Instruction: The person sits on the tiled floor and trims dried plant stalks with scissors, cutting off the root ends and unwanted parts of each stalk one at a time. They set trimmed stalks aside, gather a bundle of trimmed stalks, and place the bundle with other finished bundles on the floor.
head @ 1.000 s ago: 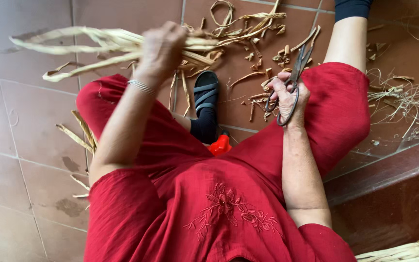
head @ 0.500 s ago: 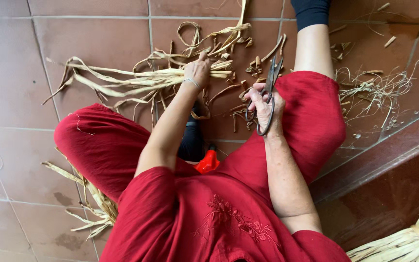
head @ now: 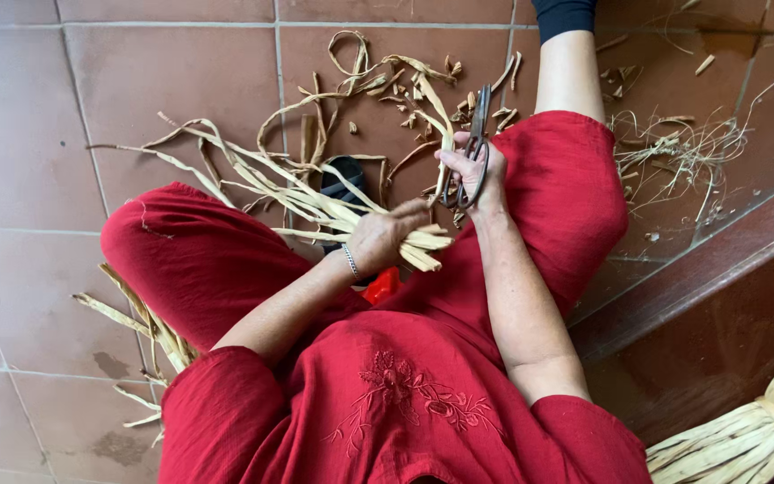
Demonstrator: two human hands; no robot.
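Observation:
I sit on a tiled floor in red clothing. My left hand (head: 385, 237) grips a bunch of pale dried plant strips (head: 270, 184) near their cut ends, the strips fanning out to the left over my knee. My right hand (head: 477, 170) holds dark metal scissors (head: 475, 134), blades pointing up and away, and also pinches one pale strip (head: 445, 125) that curves upward. The two hands sit close together above my lap. A thin bracelet circles my left wrist.
Cut strip scraps (head: 387, 81) litter the tiles ahead. Thin fibres (head: 674, 152) lie to the right of my leg. More strips (head: 145, 332) lie under my left knee. A tied bundle (head: 754, 430) rests at lower right by a dark step (head: 700, 269). A black sandal (head: 344, 175) peeks out.
My left hand has pulled the bunch of strips back from the floor toward my lap. My right hand with the scissors has stayed near my right knee and now pinches a strip.

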